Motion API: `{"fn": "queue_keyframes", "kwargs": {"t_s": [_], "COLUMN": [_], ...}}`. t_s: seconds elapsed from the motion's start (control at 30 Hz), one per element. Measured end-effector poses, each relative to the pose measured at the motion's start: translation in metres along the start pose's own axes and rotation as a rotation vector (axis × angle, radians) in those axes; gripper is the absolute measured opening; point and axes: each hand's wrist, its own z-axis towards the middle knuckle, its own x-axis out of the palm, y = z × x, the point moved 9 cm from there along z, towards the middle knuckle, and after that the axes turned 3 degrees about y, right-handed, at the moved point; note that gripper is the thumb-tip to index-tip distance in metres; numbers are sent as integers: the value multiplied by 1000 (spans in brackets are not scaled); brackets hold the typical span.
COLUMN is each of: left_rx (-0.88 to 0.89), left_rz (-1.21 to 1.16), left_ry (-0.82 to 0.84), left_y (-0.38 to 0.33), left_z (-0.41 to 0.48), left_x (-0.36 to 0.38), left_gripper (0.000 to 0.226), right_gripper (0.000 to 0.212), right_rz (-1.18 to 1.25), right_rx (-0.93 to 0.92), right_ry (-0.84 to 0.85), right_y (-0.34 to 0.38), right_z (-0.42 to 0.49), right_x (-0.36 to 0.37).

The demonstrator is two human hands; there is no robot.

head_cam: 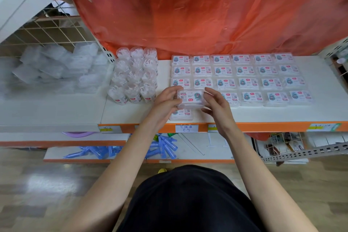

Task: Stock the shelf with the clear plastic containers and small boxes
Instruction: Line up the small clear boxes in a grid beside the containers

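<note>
The left hand [165, 100] grips the left end of a small clear box [191, 99], fingers curled round its edge. The right hand [216, 103] pinches the right end. The box is held label up, above the white shelf [263, 115], at the left end of the front row of the box grid [244, 81]. It partly covers a second box [181, 115] lying near the shelf's front edge. Round clear containers [134, 77] stand in a block just to the left.

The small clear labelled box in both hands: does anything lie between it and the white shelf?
Yes: another clear labelled box lies on the white shelf under the held box, near the orange front edge.
</note>
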Motion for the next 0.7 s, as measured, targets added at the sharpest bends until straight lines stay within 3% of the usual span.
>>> {"fn": "queue_keyframes", "kwargs": {"t_s": [0.17,0.33,0.53,0.7], "left_rx": [25,2,-43,-23], "left_rz": [82,143,222,209], "left_ry": [37,-55,-94,-84], "left_y": [-3,1,7,1], "left_z": [-2,1,5,7], "left_x": [4,0,4,15], "left_gripper": [42,40,29,26], "right_gripper": [26,19,39,63], "right_rz": [-58,80,118,-19], "right_rx": [85,110,140,93], "right_ry": [-13,-65,-69,-28], "right_y": [0,-2,-14,-13], "right_z": [6,5,2,1], "right_x": [2,2,2,6]}}
